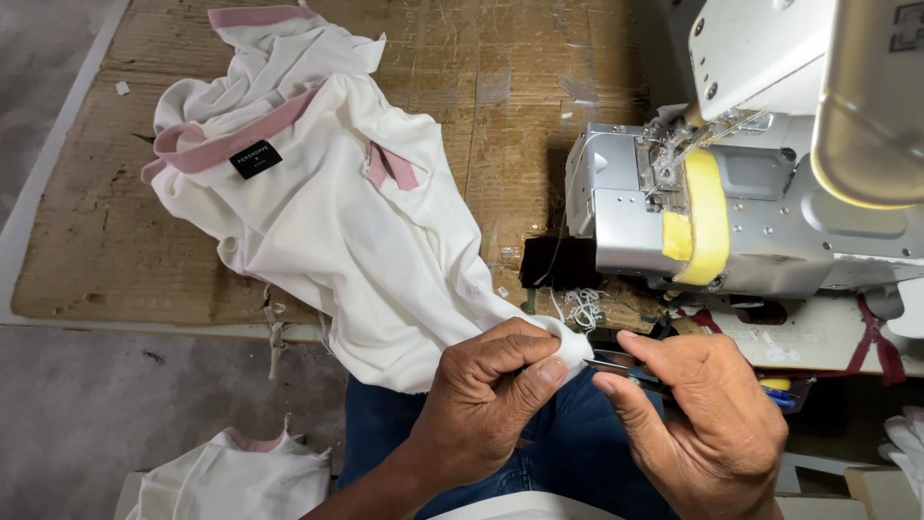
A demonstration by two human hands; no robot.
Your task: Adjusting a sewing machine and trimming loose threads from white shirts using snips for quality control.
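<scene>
While the left hand (486, 400) pinches a corner of a white garment (356, 231) between thumb and forefinger, its grip closed on the cloth, the right hand (707, 414) meets it from the other side with a small metal snipping tool (616, 363) clamped between its thumb and fingers. The tool's tip rests right at the pinched corner, which is bunched and held up off the lap, seemingly so the edge stays taut and easy to reach. Both hands work just above the person's blue trousers (568, 448).

From the pinched corner the garment trails up and to the left across a worn, cardboard-covered desk (87, 241), spread loosely with its pink collar (231, 140) and a small black label (257, 159) facing up. One grey-white sewing machine (731, 207) stands on the right of the desk, a yellow strip wrapped around its front, with loose white thread scraps (580, 306) near its base. A second white garment with pink trim (236, 477) lies lower left, apart from the first. Two garments, one machine and one tool are in view.
</scene>
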